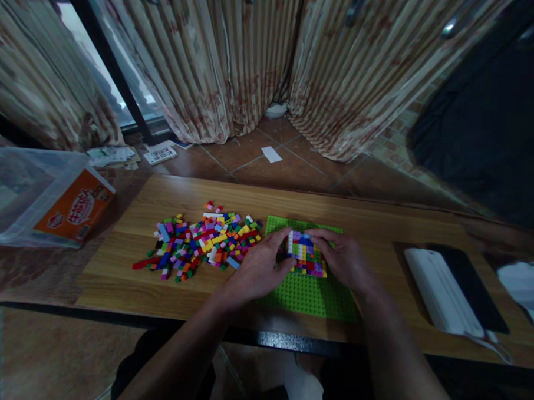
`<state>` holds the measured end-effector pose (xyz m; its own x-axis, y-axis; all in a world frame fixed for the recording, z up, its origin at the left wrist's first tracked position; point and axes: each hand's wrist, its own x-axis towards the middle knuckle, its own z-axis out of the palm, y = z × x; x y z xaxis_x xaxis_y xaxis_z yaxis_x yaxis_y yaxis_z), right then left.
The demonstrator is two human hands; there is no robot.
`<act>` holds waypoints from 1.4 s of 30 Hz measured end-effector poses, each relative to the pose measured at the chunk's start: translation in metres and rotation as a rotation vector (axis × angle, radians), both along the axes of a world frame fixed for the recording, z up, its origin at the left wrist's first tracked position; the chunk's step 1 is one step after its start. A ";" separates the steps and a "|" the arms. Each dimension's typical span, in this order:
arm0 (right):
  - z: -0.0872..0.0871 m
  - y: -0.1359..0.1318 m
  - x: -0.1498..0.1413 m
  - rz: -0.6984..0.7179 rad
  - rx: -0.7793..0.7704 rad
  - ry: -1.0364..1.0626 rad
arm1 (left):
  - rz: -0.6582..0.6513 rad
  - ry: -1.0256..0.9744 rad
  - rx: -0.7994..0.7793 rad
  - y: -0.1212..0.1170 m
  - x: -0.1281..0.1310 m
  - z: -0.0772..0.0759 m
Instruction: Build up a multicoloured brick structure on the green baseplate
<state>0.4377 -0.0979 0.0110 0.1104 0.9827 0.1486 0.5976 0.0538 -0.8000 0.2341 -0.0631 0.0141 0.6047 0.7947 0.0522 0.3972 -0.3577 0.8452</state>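
Leftward, beyond the wooden table (407, 230), we see a clear plastic bin (23, 195) with an orange label (75, 206); we cannot tell what it holds. On the table, a loose heap of colourful toy bricks (212, 242) lies left of a green baseplate (309, 296); on that baseplate sits a multicoloured brick block (306, 253), our left hand (264, 267) gripping its left side, our right hand (339, 256) touching its top right, fingers curved; to the right lies a white device (442, 290); behind, striped curtains (237, 63) meet a brown tiled floor (295, 166).
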 end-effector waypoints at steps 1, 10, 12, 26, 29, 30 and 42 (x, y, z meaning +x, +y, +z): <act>-0.001 0.000 0.000 -0.002 -0.007 0.014 | 0.000 0.002 -0.004 0.000 0.000 0.000; -0.004 0.002 0.002 0.021 -0.031 0.041 | 0.017 0.035 -0.010 -0.002 -0.001 0.005; -0.003 0.002 0.002 0.022 -0.029 0.032 | 0.010 0.029 -0.006 -0.002 -0.001 0.005; -0.010 0.004 0.006 0.020 -0.006 0.127 | 0.019 0.032 -0.040 0.000 -0.001 0.004; -0.011 0.003 0.008 0.018 -0.012 0.134 | 0.019 0.045 -0.056 0.001 0.000 0.003; -0.010 0.002 0.008 0.020 -0.012 0.121 | 0.018 0.047 -0.061 0.001 0.000 0.003; -0.002 -0.005 0.011 -0.021 0.045 0.069 | 0.024 0.049 -0.099 0.002 0.001 0.008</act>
